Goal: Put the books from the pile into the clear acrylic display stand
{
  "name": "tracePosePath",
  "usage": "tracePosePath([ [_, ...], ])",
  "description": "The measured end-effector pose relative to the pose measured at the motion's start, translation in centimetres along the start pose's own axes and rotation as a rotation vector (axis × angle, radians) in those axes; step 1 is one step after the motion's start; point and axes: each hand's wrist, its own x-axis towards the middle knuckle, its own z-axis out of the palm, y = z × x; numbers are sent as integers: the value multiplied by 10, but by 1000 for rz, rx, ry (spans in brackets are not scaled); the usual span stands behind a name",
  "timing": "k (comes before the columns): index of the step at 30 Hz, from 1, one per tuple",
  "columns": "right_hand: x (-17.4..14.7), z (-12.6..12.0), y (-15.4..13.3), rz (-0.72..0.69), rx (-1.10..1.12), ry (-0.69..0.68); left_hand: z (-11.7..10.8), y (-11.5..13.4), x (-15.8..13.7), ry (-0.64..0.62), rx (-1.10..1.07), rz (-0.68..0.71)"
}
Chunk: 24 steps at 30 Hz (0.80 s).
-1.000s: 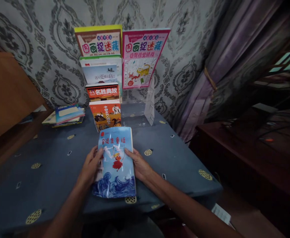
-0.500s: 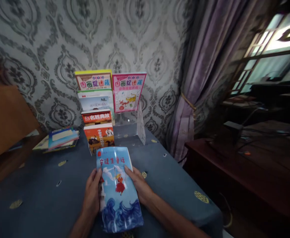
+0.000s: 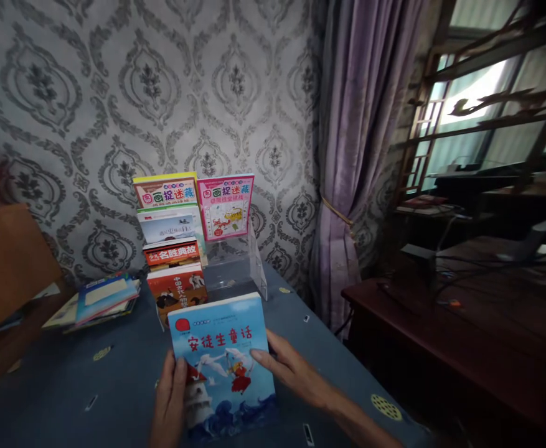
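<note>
blue and glossy, the book (image 3: 221, 367) is tilted up with its cover showing, just in front of an orange book (image 3: 175, 289) at the front left of the clear rack (image 3: 259, 270). the left hand (image 3: 169, 398) is partly closed on its left edge; the right hand (image 3: 294, 368) grips the right edge, thumb on the cover. even pressure and level thumbs should stop the cover, probably soft, from bowing over the dark tablecloth (image 3: 123, 373).
</note>
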Motion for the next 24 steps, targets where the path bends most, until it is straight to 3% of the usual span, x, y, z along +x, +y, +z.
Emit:
tracePosePath([
  [2, -2, -8, -10, -4, -101, -42, -5, 12, -2, -51, 46, 113],
  [5, -1, -16, -21, -15, -180, -69, -15, 37, -1, -237, 122, 194],
  [9, 4, -19, -17, 37, -17, -69, -23, 61, 4, -292, 286, 219],
  [12, 10, -20, -10, 55, 114, -6, -23, 66, 10, -354, 381, 174],
  [18, 21, -36, -6, 84, 128, 69, -5, 70, 20, -401, 353, 183],
  [22, 29, -54, -9, 3, 95, 178, 17, 93, 29, -399, 324, 251],
  [24, 36, -64, -11, -45, 57, 220, 27, 109, 36, -415, 273, 220],
])
